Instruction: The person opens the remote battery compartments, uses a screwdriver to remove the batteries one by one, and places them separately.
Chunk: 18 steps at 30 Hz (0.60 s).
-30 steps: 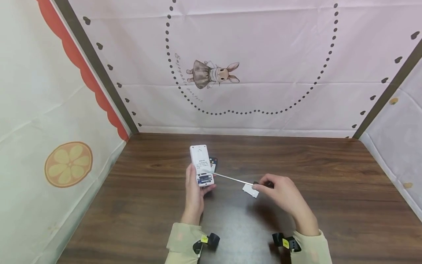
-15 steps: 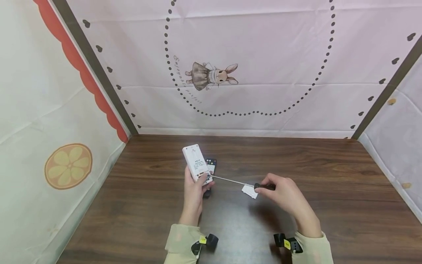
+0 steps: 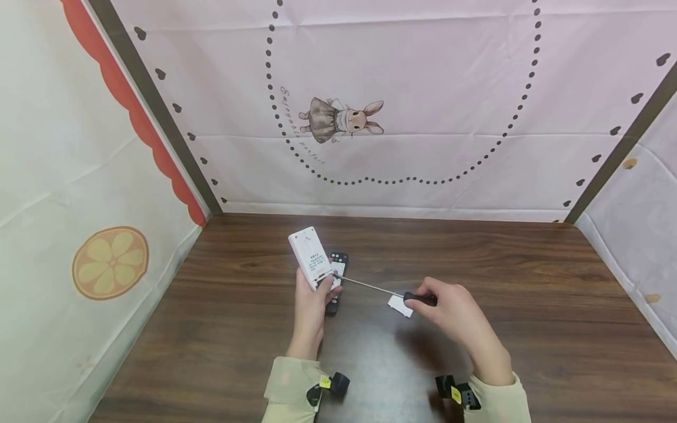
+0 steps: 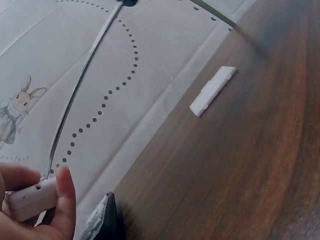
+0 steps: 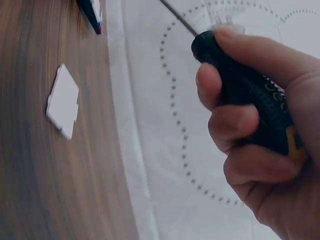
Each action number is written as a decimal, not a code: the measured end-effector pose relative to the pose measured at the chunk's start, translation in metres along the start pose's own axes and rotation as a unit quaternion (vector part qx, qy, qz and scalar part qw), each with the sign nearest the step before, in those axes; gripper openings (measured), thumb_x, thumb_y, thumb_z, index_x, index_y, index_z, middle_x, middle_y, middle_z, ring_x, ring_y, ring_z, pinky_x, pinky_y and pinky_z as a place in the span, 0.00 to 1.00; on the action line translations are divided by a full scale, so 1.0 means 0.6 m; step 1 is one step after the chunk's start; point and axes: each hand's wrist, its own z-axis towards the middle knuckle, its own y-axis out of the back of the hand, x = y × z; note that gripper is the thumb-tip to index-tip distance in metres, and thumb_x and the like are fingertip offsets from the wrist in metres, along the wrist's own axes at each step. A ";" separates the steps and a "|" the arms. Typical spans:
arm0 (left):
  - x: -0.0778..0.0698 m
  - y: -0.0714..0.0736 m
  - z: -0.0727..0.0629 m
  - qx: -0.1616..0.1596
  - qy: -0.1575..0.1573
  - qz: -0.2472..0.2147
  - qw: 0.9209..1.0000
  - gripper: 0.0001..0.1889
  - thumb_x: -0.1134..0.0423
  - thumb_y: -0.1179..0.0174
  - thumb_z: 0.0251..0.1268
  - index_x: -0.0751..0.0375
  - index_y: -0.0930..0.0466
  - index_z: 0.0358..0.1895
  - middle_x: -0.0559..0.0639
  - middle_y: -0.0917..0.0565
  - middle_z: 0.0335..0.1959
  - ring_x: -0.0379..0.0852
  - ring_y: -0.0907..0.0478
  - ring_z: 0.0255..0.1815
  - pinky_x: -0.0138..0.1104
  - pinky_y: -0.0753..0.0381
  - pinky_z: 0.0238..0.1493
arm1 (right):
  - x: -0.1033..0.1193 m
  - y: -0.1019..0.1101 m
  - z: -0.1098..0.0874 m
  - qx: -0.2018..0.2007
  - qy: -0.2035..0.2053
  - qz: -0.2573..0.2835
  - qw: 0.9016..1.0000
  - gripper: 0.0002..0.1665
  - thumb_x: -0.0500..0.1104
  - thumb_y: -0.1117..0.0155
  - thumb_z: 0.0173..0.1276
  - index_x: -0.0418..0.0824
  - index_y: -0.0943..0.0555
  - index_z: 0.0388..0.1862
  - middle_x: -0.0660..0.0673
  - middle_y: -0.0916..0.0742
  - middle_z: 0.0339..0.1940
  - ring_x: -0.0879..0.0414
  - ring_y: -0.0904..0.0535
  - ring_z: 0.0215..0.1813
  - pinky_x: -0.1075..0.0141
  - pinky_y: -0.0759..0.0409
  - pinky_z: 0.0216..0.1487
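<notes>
My left hand [image 3: 308, 308] grips a white remote control [image 3: 309, 252], its printed back facing up and its top tilted left. The left thumb lies over the battery bay at its lower end, so the batteries are mostly hidden. In my right hand [image 3: 457, 311] is a screwdriver, fingers wrapped round its dark handle [image 5: 245, 95]. Its long metal shaft [image 3: 370, 286] reaches left to the bay, with the tip beside the left thumb; exact contact cannot be made out. A white battery cover [image 3: 400, 306] lies on the table beneath the screwdriver.
A black remote control [image 3: 332, 306] lies on the brown wooden table [image 3: 238, 329], partly behind the left hand and the white remote. A printed cloth [image 3: 423, 117] hangs along the table's far edge, with more cloth at both sides.
The white remote has tilted to the left, and the left thumb has come over its battery bay. The screwdriver tip has shifted from the printed back to beside that thumb.
</notes>
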 end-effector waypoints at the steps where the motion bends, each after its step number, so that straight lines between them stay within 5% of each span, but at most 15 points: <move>1: 0.001 -0.001 0.000 -0.002 -0.009 0.004 1.000 0.28 0.75 0.51 0.60 0.55 0.46 0.62 0.64 0.31 0.57 0.49 0.26 0.44 0.39 0.21 0.36 | 0.006 -0.001 -0.001 -0.001 0.004 -0.007 1.000 0.12 0.56 0.34 0.53 0.53 0.25 0.25 0.59 0.24 0.18 0.62 0.32 0.21 0.68 0.34 0.24; 7: 0.002 -0.002 -0.001 -0.029 -0.036 0.018 0.999 0.25 0.71 0.49 0.62 0.57 0.45 0.61 0.68 0.31 0.55 0.50 0.26 0.42 0.38 0.21 0.32 | 0.045 -0.004 -0.008 -0.021 0.036 -0.050 0.998 0.13 0.53 0.32 0.52 0.53 0.28 0.22 0.62 0.26 0.15 0.65 0.36 0.18 0.70 0.35 0.21; 12: 0.001 -0.001 -0.002 -0.048 -0.016 0.011 0.999 0.26 0.70 0.48 0.62 0.55 0.46 0.61 0.68 0.29 0.52 0.49 0.25 0.41 0.37 0.20 0.31 | 0.056 -0.005 -0.011 -0.018 0.060 -0.063 0.996 0.16 0.53 0.34 0.53 0.53 0.32 0.19 0.62 0.31 0.12 0.66 0.39 0.15 0.72 0.38 0.18; 18: -0.005 0.001 -0.002 -0.039 0.021 -0.012 0.999 0.26 0.69 0.45 0.60 0.54 0.44 0.59 0.62 0.24 0.47 0.48 0.23 0.39 0.36 0.20 0.28 | 0.038 0.008 -0.012 0.006 0.042 -0.014 0.999 0.13 0.53 0.34 0.54 0.55 0.29 0.20 0.61 0.28 0.13 0.66 0.37 0.16 0.71 0.38 0.18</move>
